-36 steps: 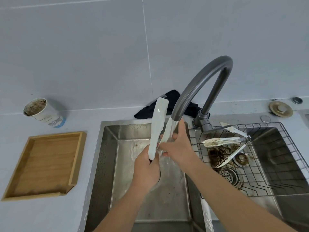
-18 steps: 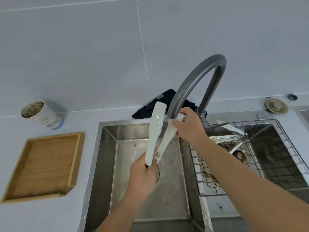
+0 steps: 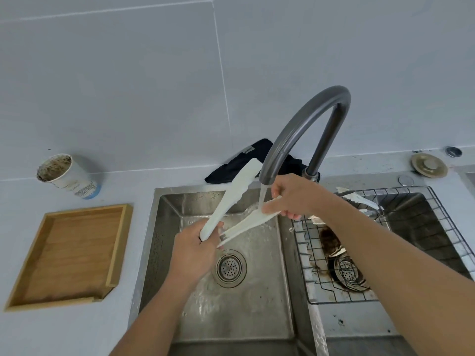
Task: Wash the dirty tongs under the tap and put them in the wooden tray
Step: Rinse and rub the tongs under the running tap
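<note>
White plastic tongs [image 3: 232, 201] are spread wide over the left basin of a steel double sink [image 3: 257, 317], their hinge end low and their two arms splayed up and to the right. The left hand [image 3: 191, 253] has its grip clenched around the hinge end, just above the round drain strainer [image 3: 229, 268]. The right hand [image 3: 293, 195] pinches the tip of the lower arm, fingers curled over it, directly under the spout of the dark grey arched tap [image 3: 305, 122]. Water runs from the spout onto that arm and splashes into the basin. The upper arm of the tongs stands free, pointing up toward a black cloth [image 3: 246, 163] that lies on the desk behind the sink.

The wooden tray [image 3: 69, 255] sits on the desk left of the sink, well apart from the tongs. Behind it stands a soiled paper cup [image 3: 68, 176] (brown residue coats its inside). A wire rack [image 3: 359, 253] spans the right basin, holding another pair of dirty white tongs [image 3: 359, 200], partly hidden behind the right forearm, with brown grime below it.
</note>
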The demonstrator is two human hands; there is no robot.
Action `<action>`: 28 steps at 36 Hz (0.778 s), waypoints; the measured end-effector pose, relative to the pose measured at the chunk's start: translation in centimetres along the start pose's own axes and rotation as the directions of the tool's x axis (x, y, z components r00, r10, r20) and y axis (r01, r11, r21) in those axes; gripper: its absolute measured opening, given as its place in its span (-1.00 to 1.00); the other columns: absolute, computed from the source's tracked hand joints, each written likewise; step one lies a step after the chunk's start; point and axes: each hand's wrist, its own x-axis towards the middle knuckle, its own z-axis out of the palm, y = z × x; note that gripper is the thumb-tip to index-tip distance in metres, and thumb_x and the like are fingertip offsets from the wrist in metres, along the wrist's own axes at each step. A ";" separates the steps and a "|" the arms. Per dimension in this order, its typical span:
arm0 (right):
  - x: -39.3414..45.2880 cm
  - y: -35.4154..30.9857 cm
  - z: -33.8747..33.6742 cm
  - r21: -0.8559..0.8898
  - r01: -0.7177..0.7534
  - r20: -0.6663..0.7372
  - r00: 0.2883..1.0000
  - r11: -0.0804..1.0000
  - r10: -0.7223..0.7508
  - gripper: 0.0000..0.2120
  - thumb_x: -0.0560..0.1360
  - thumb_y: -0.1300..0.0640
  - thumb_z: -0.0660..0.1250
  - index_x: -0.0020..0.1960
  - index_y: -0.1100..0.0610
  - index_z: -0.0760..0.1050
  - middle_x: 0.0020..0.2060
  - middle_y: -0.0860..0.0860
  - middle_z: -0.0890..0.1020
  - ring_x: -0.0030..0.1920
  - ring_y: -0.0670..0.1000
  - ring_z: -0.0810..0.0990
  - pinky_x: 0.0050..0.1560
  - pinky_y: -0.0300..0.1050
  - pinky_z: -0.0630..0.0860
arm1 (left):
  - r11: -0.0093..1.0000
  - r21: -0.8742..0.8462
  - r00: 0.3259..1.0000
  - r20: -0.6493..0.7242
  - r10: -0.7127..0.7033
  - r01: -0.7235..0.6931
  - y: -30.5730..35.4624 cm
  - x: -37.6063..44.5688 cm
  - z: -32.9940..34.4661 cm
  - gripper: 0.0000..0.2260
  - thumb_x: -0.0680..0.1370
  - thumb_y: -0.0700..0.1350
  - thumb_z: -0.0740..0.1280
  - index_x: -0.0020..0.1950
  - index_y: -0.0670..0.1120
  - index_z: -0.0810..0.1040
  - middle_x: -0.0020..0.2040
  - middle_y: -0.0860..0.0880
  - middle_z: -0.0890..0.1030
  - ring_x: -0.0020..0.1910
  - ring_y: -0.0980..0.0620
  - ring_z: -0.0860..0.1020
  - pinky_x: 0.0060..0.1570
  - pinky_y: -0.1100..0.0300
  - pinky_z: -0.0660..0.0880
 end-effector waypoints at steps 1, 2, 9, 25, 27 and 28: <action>0.0 -0.2 0.1 -0.078 -0.002 0.015 1.000 0.997 0.003 -0.62 0.40 0.02 0.58 -0.17 0.14 0.38 -0.38 0.09 0.55 -0.45 0.01 0.45 -0.44 -0.22 0.41 | 1.000 0.010 1.000 0.007 0.009 -0.009 0.1 0.2 -0.1 -0.72 0.62 -0.27 0.30 -0.10 0.10 0.65 -0.23 -0.07 0.67 -0.39 0.14 0.65 -0.40 0.29 0.51; 0.0 -0.4 0.3 -0.154 -0.002 0.015 1.000 0.988 0.004 -0.58 0.38 -0.05 0.58 -0.21 0.12 0.36 -0.39 0.05 0.51 -0.44 0.00 0.43 -0.39 -0.21 0.39 | 1.000 0.022 1.000 0.015 0.018 -0.018 0.2 0.3 -0.1 -0.73 0.62 -0.27 0.29 -0.07 0.07 0.66 -0.26 -0.06 0.65 -0.38 0.15 0.66 -0.40 0.30 0.53; 0.2 -1.6 1.0 -0.209 0.017 -0.048 0.998 0.978 -0.028 -0.55 0.34 -0.11 0.60 -0.30 0.10 0.37 -0.43 -0.05 0.42 -0.40 -0.05 0.39 -0.28 -0.21 0.37 | 0.998 0.065 1.000 -0.012 0.014 -0.013 0.0 1.1 -0.5 -0.77 0.62 -0.27 0.27 0.01 0.00 0.67 -0.43 0.09 0.61 -0.41 0.13 0.65 -0.55 0.36 0.40; 0.2 1.3 -0.4 0.687 -0.088 0.102 0.994 0.721 0.024 -0.90 0.61 0.30 0.33 0.02 0.29 0.62 -0.23 0.18 0.73 -0.30 0.03 0.73 -0.25 -0.10 0.71 | 0.996 0.050 0.994 0.077 0.076 -0.080 0.5 2.4 -1.9 -0.88 0.57 -0.07 0.41 -0.17 0.00 0.65 -0.38 0.05 0.58 -0.50 0.15 0.42 -0.49 0.30 0.39; 0.1 1.7 0.2 0.750 -0.098 0.093 0.995 0.654 0.042 -0.86 0.63 0.28 0.30 0.04 0.28 0.63 -0.21 0.19 0.72 -0.31 0.03 0.73 -0.29 -0.12 0.69 | 0.998 0.000 0.987 0.151 0.060 -0.060 0.2 2.0 -2.2 -0.91 0.49 -0.04 0.51 -0.12 0.00 0.63 -0.27 0.04 0.58 -0.45 0.15 0.41 -0.46 0.33 0.40; 0.0 1.8 0.5 0.774 -0.095 0.085 0.995 0.626 0.046 -0.85 0.64 0.27 0.28 0.02 0.27 0.63 -0.22 0.18 0.72 -0.32 0.03 0.72 -0.29 -0.12 0.69 | 0.999 -0.013 0.982 0.181 0.054 -0.053 -0.1 1.8 -2.3 -0.84 0.45 -0.07 0.56 -0.07 -0.01 0.62 -0.21 0.04 0.59 -0.44 0.18 0.43 -0.43 0.34 0.43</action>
